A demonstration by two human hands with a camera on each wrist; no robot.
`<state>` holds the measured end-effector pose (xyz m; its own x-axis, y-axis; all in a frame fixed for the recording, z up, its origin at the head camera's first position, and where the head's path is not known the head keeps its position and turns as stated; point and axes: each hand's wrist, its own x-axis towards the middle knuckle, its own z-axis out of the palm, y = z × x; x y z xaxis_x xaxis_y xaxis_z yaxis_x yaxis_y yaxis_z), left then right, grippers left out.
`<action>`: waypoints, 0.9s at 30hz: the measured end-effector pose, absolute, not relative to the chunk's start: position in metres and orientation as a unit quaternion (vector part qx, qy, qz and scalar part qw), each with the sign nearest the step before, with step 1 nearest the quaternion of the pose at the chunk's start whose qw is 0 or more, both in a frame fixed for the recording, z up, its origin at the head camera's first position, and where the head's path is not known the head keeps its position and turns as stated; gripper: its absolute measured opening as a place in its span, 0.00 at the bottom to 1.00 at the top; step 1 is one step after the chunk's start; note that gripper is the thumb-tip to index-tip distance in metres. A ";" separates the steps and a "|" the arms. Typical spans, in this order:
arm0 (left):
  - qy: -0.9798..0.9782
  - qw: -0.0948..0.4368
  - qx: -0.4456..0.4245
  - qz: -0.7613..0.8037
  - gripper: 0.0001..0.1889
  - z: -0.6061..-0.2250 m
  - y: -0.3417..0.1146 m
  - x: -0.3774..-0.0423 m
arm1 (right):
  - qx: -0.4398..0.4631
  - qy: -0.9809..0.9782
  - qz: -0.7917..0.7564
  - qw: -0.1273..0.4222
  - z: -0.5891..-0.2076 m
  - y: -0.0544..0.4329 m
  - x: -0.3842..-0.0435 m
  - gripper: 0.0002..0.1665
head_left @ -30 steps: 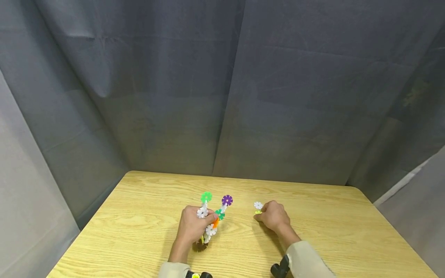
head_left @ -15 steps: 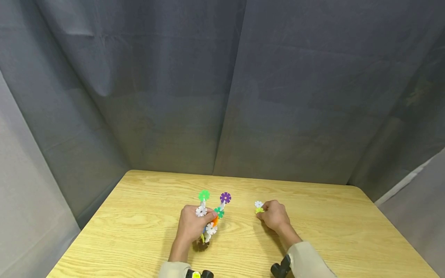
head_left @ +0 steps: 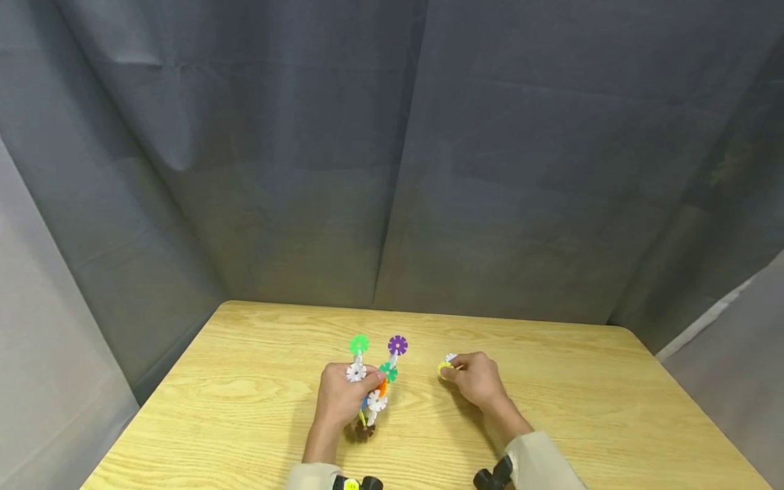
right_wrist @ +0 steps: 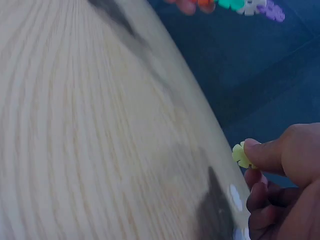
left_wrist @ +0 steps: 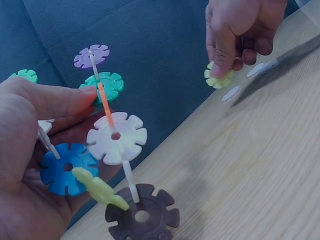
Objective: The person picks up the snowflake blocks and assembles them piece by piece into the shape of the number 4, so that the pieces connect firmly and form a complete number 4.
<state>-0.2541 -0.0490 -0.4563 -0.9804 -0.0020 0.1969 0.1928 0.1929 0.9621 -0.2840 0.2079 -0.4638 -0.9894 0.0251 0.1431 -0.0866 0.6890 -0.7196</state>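
Observation:
My left hand [head_left: 339, 395] grips a V-shaped chain of interlocking snowflake discs, thumb against the teal disc [left_wrist: 114, 89]. One arm of the chain ends in a purple disc [head_left: 397, 345], the other in a bright green disc [head_left: 358, 344]. An orange disc [left_wrist: 105, 106], white disc [left_wrist: 134, 140] and blue disc [left_wrist: 59, 176] lead down to a brown disc [left_wrist: 162, 220] at the bottom, where a yellow disc [left_wrist: 97, 187] slots in. Between thumb and index finger, my right hand [head_left: 480, 382] pinches a loose yellow snowflake disc [left_wrist: 209, 77] just above the table.
Several white discs lie flat on the wooden table [head_left: 245, 408] under the right hand, among them one white disc [left_wrist: 231, 94] nearest the chain. A dark grey curtain [head_left: 306, 204] hangs behind the far table edge. Lighter cloth hangs at both sides.
My right hand has picked the yellow disc up from beside the white one and moved slightly left with it. The left hand keeps its hold on the chain, nearly still.

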 end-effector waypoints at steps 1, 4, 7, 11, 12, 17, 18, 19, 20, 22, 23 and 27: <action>-0.768 0.078 -0.060 -0.633 0.07 -0.456 -0.049 -0.254 | 0.017 -0.913 0.401 0.072 -0.463 0.206 -0.284 0.05; -0.766 0.083 -0.054 -0.635 0.07 -0.455 -0.047 -0.254 | 0.019 -0.904 0.422 0.070 -0.460 0.200 -0.283 0.12; -0.764 0.087 -0.049 -0.637 0.07 -0.454 -0.046 -0.254 | 0.013 -0.891 0.451 0.054 -0.457 0.195 -0.281 0.23; -0.767 0.091 -0.041 -0.634 0.06 -0.455 -0.043 -0.255 | 0.006 -0.875 0.483 0.038 -0.453 0.190 -0.277 0.25; -0.768 0.092 -0.040 -0.632 0.06 -0.455 -0.042 -0.255 | 0.004 -0.870 0.491 0.034 -0.453 0.189 -0.276 0.23; -0.766 0.096 -0.036 -0.634 0.06 -0.456 -0.039 -0.256 | 0.000 -0.853 0.521 0.021 -0.449 0.183 -0.272 0.19; -0.766 0.096 -0.035 -0.635 0.06 -0.456 -0.038 -0.256 | -0.001 -0.850 0.527 0.017 -0.449 0.182 -0.271 0.19; -0.765 0.097 -0.035 -0.635 0.06 -0.456 -0.038 -0.256 | -0.003 -0.846 0.533 0.013 -0.448 0.180 -0.271 0.18; -0.765 0.097 -0.036 -0.635 0.06 -0.456 -0.037 -0.256 | -0.003 -0.842 0.540 0.011 -0.447 0.179 -0.270 0.18; -0.765 0.096 -0.036 -0.636 0.06 -0.457 -0.036 -0.255 | -0.007 -0.833 0.554 0.006 -0.446 0.176 -0.269 0.17; -0.764 0.094 -0.037 -0.637 0.06 -0.457 -0.036 -0.255 | -0.007 -0.828 0.560 0.004 -0.445 0.174 -0.268 0.17; -0.763 0.089 -0.038 -0.639 0.07 -0.458 -0.036 -0.255 | -0.008 -0.811 0.585 -0.015 -0.443 0.169 -0.266 0.18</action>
<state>-0.2548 -0.0358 -0.4580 -0.9812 -0.0552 0.1851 0.1726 0.1797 0.9685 -0.2661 0.1692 -0.4433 -0.9994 -0.0041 -0.0339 0.0309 0.3156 -0.9484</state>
